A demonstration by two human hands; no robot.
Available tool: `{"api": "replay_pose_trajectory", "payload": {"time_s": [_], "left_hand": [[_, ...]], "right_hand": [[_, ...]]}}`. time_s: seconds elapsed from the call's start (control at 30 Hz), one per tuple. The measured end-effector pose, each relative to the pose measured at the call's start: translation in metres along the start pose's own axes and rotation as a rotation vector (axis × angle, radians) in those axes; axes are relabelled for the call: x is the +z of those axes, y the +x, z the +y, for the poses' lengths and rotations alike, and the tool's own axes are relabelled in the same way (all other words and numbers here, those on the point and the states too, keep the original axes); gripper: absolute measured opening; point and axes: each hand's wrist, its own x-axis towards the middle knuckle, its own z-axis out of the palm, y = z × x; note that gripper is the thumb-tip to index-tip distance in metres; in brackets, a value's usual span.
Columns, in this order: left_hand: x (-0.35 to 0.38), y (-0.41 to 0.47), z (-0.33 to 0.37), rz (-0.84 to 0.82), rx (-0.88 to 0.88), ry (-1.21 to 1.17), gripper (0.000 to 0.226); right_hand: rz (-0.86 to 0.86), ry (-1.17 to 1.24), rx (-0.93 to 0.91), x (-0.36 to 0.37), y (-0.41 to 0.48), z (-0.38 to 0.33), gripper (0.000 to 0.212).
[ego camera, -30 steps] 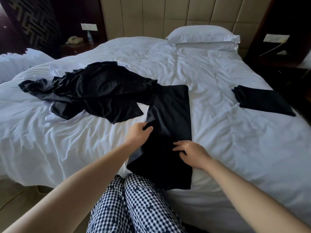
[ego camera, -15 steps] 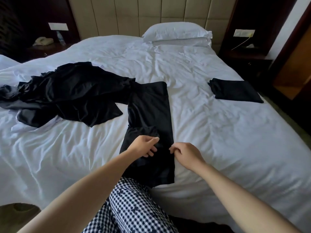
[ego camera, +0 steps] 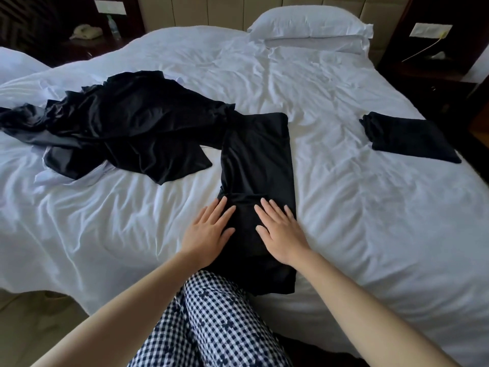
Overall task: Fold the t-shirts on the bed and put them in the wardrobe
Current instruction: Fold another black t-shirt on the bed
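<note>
A black t-shirt (ego camera: pixel 258 160) lies folded into a long narrow strip on the white bed (ego camera: pixel 370 207), its near end hanging over the bed's front edge. My left hand (ego camera: pixel 209 229) rests flat on the strip's left side, fingers spread. My right hand (ego camera: pixel 280 229) lies flat on its right side, fingers apart. Neither hand grips the cloth. A heap of unfolded black t-shirts (ego camera: pixel 119 128) sprawls at the left, touching the strip's far left corner. One folded black t-shirt (ego camera: pixel 407 137) sits near the bed's right edge.
Two stacked white pillows (ego camera: pixel 312 27) lie at the padded headboard. A dark nightstand with a phone (ego camera: pixel 86 31) and a bottle stands at the back left, another dark nightstand (ego camera: pixel 434 64) at the back right. My checked trousers (ego camera: pixel 211 321) press against the bed's front edge.
Both hands let go of the pinched cloth and now lie flat and open on the strip. The left flap has been folded in, narrowing the shirt.
</note>
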Motion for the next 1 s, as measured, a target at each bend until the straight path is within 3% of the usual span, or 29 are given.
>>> {"api": "replay_pose_trajectory", "payload": {"time_s": [0.1, 0.23, 0.43, 0.63, 0.87, 1.0], "left_hand": [[0.009, -0.007, -0.007, 0.027, 0.008, 0.024, 0.07], [0.013, -0.009, -0.01, 0.039, -0.012, -0.007, 0.072], [0.0, -0.014, -0.004, -0.015, -0.063, -0.175, 0.069], [-0.003, -0.048, 0.002, 0.186, -0.244, -0.435, 0.055], [-0.013, -0.066, 0.001, 0.091, -0.376, -0.475, 0.043], [-0.016, -0.074, 0.004, 0.018, -0.366, -0.38, 0.041]], "right_hand": [[0.037, -0.051, -0.026, 0.01, -0.004, 0.004, 0.073], [0.078, -0.061, -0.026, 0.015, -0.004, 0.004, 0.072], [-0.059, -0.083, -0.015, 0.006, -0.004, 0.003, 0.089], [0.033, 0.046, -0.116, 0.012, -0.037, 0.009, 0.065], [0.282, 0.165, -0.325, 0.023, -0.059, 0.015, 0.034], [0.249, 0.045, -0.39, 0.024, -0.076, 0.02, 0.055]]}}
